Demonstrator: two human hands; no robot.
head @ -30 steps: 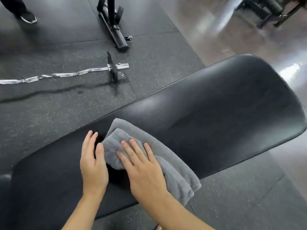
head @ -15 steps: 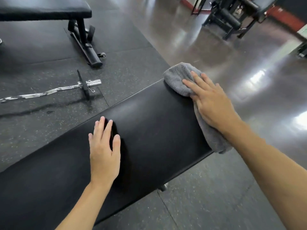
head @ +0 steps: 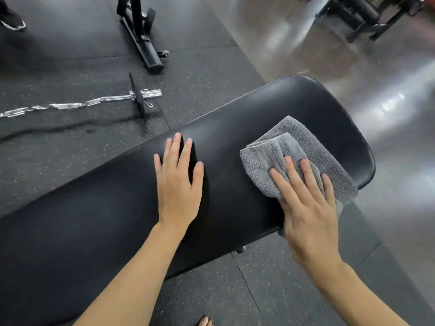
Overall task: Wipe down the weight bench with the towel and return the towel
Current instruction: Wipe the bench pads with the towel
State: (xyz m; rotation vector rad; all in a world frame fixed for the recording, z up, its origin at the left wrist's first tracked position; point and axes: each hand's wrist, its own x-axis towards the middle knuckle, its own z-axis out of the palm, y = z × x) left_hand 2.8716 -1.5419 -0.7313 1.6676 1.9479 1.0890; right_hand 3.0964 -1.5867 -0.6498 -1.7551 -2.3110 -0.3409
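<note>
A black padded weight bench (head: 235, 128) runs from the lower left to the upper right of the head view. A folded grey towel (head: 277, 151) lies on its right end, partly hanging over the near edge. My right hand (head: 306, 208) presses flat on the towel with the fingers spread. My left hand (head: 177, 182) rests flat on the bare pad to the left of the towel, holding nothing.
A chrome curl bar (head: 70, 105) with a small plate lies on the rubber floor beyond the bench. A second bench's black frame (head: 143, 41) stands behind it. A person's shoe (head: 13, 23) is at top left. Dark machines (head: 367, 15) stand on the shiny floor at top right.
My right hand swept the towel from beside my left hand out to the bench's far end, then back a little toward me. My left hand stayed flat on the pad.
</note>
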